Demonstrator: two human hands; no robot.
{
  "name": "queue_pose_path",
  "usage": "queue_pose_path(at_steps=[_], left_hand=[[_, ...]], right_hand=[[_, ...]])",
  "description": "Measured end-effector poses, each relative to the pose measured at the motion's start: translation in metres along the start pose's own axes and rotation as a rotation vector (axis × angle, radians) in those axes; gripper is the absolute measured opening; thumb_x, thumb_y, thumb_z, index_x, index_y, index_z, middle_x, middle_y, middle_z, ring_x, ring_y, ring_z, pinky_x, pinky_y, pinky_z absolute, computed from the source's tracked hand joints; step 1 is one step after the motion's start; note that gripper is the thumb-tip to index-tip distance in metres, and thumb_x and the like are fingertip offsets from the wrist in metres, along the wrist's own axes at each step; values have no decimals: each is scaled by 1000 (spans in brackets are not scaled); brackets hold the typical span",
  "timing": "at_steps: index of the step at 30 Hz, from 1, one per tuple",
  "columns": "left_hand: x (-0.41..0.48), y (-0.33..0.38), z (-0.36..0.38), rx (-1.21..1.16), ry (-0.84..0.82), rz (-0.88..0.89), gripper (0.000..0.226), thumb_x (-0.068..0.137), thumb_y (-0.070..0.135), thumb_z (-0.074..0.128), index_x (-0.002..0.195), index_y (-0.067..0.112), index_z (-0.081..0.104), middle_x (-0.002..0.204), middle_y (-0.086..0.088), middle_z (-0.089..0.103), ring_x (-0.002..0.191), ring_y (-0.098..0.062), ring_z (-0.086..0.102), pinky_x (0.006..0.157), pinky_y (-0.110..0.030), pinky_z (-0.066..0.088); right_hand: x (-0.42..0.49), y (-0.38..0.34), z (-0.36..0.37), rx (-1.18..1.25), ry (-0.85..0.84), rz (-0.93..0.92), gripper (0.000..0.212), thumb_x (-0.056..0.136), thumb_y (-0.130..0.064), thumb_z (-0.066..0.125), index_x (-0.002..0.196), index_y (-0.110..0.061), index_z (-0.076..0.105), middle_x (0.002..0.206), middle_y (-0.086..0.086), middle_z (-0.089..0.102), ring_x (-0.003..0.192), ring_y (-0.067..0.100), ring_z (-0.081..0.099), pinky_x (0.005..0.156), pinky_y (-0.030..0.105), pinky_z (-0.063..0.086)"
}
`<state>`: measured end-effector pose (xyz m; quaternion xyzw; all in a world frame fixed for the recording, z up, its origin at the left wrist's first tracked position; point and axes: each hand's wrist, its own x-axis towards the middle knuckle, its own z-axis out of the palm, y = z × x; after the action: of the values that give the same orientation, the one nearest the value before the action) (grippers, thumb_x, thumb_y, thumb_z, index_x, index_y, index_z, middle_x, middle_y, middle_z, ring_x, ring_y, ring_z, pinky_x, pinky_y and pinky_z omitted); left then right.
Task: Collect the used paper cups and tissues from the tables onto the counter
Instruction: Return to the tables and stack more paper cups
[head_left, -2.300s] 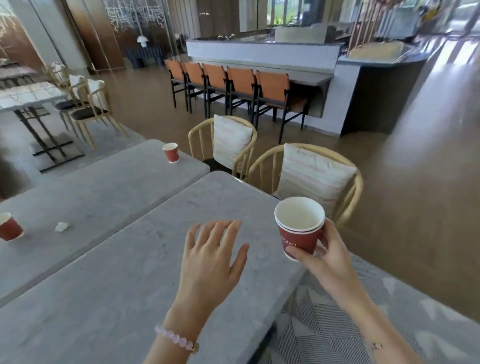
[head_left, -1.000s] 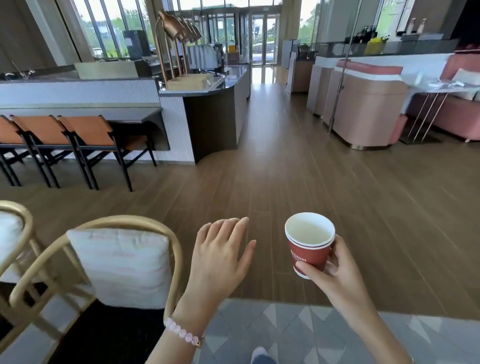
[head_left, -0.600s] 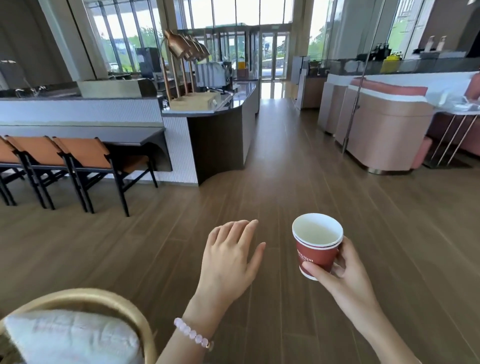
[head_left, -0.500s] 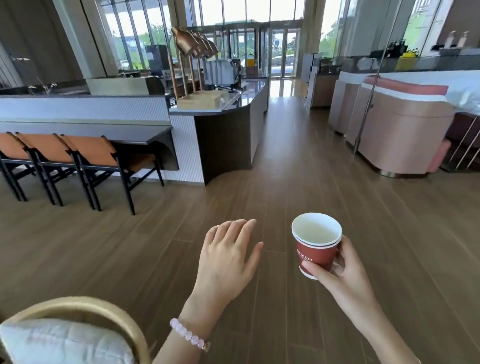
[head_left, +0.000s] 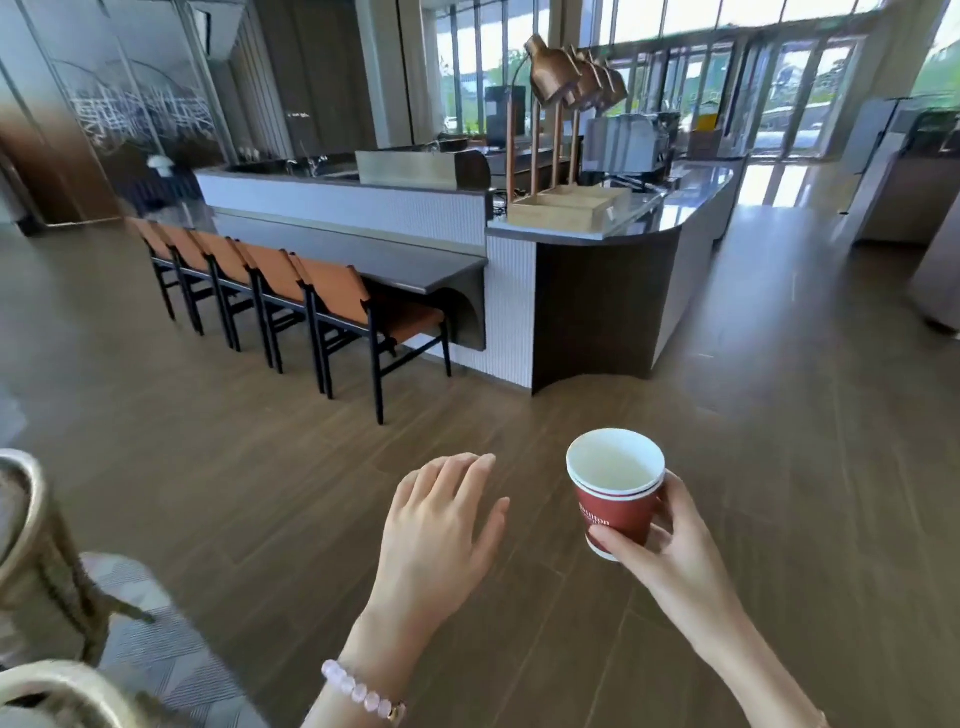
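Observation:
My right hand (head_left: 670, 551) grips a red paper cup (head_left: 615, 493) with a white rim, upright and empty-looking, at chest height over the wooden floor. My left hand (head_left: 439, 525) hovers beside it, palm down, fingers relaxed and holding nothing; a pink bead bracelet circles its wrist. Ahead stands the counter (head_left: 597, 234), with a grey top and dark curved front. No tissues or other cups are in view.
A row of orange chairs (head_left: 332, 306) lines the lower bar ledge left of the counter. Wooden trays (head_left: 569, 205) and copper lamps (head_left: 566, 78) stand on the counter top. A wicker chair frame (head_left: 36, 551) and patterned rug lie at lower left. Wooden floor stretches between me and the counter.
The view has swung from the grey tables toward the counter, which is now closer and more central. Both hands keep the same pose, the right still holding the cup.

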<state>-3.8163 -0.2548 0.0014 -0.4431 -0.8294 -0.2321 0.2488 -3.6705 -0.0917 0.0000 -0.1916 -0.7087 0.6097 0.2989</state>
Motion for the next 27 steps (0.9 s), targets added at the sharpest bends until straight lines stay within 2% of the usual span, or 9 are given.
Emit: queue_pose_path(at_steps=[7,13,19,27], left_hand=[[70,-60,39,140,13,-166,42,91,40,43,119,15,60,112,4,63,104,-20,58,88,-35,44],[115,-149,81,214,13,-290,42,91,40,42,120,15,61,112,4,63,104,-20,59,89,-35,44],[167,-278,111,258,57,-371,41,92,40,41,119,15,61,111,4,63,102,-21,59,88,-36,46],[232,-437,100,365,117,-454,39,92,39,43,118,16,60,111,5,62,101,-20,58,88,-35,46]], right_hand=[[140,22,39,17,-230,14,65,73,-2,76,128,-16,46,116,-3,63,96,6,67,70,14,53],[248,53,107,4,-339,22,65,71,-6,79,125,-23,48,110,-11,66,99,5,66,80,17,53],[365,71,221,-7,-451,-7,65,70,-9,80,124,-28,49,111,-12,65,101,4,65,79,16,52],[492,58,391,62,-630,-34,63,71,-4,78,124,-23,49,112,-8,64,95,3,66,68,10,51]])
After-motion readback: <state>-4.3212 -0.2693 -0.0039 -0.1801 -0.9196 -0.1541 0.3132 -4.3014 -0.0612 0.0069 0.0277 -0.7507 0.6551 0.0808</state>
